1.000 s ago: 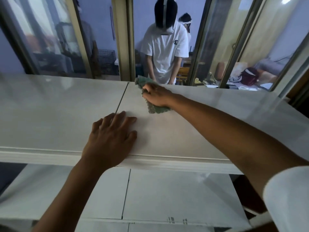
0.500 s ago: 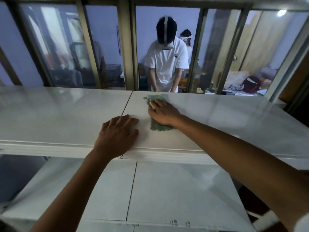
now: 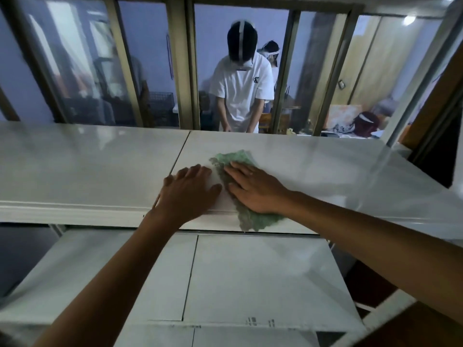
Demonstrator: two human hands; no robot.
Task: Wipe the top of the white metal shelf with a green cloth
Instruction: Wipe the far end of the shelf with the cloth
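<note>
The white metal shelf top [image 3: 87, 166] runs across the view, with a seam down its middle. A green cloth [image 3: 238, 159] lies spread just right of the seam, its near end hanging over the front edge. My right hand [image 3: 253, 190] presses flat on the cloth with straight fingers. Just left of it, my left hand [image 3: 188, 194] rests flat on the bare shelf top near the front edge, fingers spread, close beside the cloth.
A lower white shelf level [image 3: 250, 276] lies below the front edge. Behind the shelf stands a window with metal frames [image 3: 185, 63]. A person in a white shirt [image 3: 241, 88] stands beyond the glass. A white upright post [image 3: 423, 78] rises at the right.
My right hand has drawn the cloth from the back of the shelf toward the front edge, and the cloth now spreads longer and overhangs the edge. My left hand stays in place.
</note>
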